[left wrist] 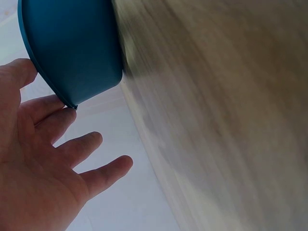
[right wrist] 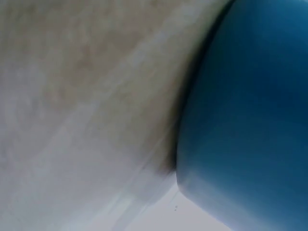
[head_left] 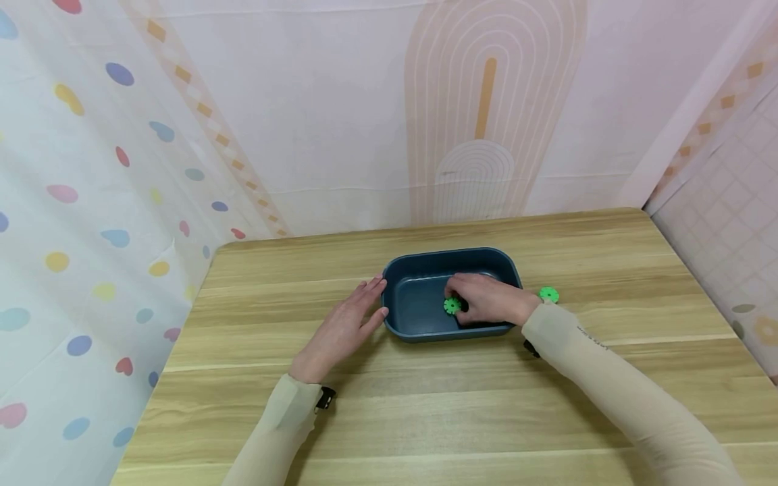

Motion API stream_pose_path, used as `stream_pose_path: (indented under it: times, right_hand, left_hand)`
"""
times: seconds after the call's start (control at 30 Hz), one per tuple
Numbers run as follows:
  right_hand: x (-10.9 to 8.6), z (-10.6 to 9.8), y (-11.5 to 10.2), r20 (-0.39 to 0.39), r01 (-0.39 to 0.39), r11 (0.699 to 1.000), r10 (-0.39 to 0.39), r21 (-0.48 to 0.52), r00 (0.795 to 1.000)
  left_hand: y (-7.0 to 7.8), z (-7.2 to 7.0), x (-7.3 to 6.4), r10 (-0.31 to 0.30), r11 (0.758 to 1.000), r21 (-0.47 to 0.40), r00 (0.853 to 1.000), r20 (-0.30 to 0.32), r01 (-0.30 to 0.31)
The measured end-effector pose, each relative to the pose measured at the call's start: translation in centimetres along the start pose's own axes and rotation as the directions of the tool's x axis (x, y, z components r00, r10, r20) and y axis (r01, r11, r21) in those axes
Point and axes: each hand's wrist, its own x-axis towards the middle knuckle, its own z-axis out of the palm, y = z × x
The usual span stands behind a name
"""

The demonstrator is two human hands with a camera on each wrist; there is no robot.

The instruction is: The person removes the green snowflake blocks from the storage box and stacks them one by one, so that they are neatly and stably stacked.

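A dark blue oblong basin [head_left: 419,335] stands on the wooden table. My left hand [head_left: 343,327] is at its left end, fingers mostly straight, with fingertips and thumb touching the rim; in the left wrist view that hand [left wrist: 43,154] meets the rim of the basin [left wrist: 72,48]. Reaching inside over the right end, my right hand [head_left: 491,298] pinches a small green notched disc [head_left: 452,306] low in the basin. Only the basin's outer wall [right wrist: 250,120] and the table show in the right wrist view; the right hand itself is out of that picture.
A second green notched disc [head_left: 549,294] lies on the table [head_left: 413,412] right of the basin, beside the right wrist. Behind the table's back edge hangs a patterned curtain [head_left: 340,121], which continues along the left side.
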Motion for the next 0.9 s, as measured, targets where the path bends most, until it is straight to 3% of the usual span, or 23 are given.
stream_pose_path:
  times: [0.9]
  right_hand:
    - [-1.7,-1.9,-1.0,-0.173,0.031,0.996,-0.017,0.079,0.985]
  left_hand:
    - [0.1,-0.1,0.0,-0.002,1.000,-0.001,1.000,0.010,0.002]
